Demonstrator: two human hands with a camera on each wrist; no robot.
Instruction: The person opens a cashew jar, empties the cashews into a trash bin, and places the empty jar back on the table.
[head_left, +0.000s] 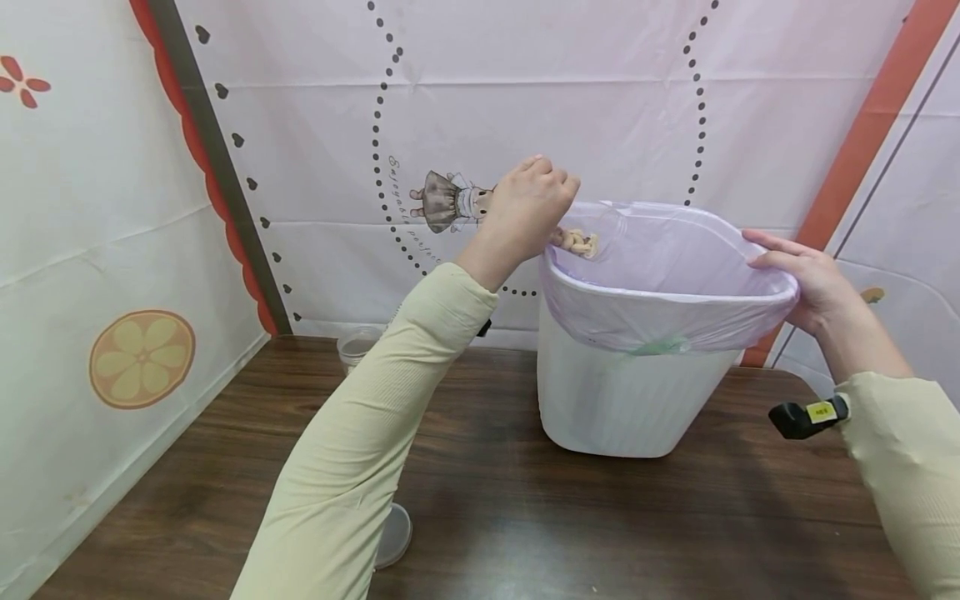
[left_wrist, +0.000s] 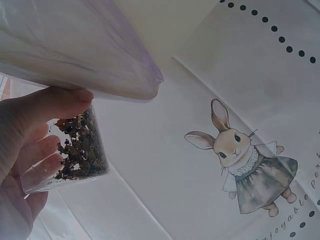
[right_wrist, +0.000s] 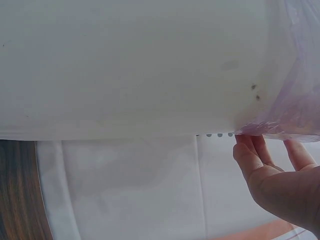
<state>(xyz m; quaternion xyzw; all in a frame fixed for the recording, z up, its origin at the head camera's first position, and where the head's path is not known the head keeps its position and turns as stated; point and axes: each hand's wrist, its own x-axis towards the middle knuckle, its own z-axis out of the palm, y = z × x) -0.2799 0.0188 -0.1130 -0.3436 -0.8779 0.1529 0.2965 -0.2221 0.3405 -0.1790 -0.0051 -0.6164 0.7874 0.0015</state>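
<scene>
A white trash bin, lined with a pale purple bag, tilts on the table. My left hand is over its left rim and grips a small clear container. Dark brown flaky bits lie inside it in the left wrist view. Pale, light-brown pieces show at the container's end, just inside the bin, in the head view. On the opposite side my right hand holds the bin's bag-covered rim, thumb over the edge; its other fingers touch the outside in the right wrist view.
A clear jar stands at the back of the brown wooden table, partly behind my left sleeve. A round, greyish lid-like disc lies nearer, partly covered by the sleeve. Printed cloth hangs behind and at the sides.
</scene>
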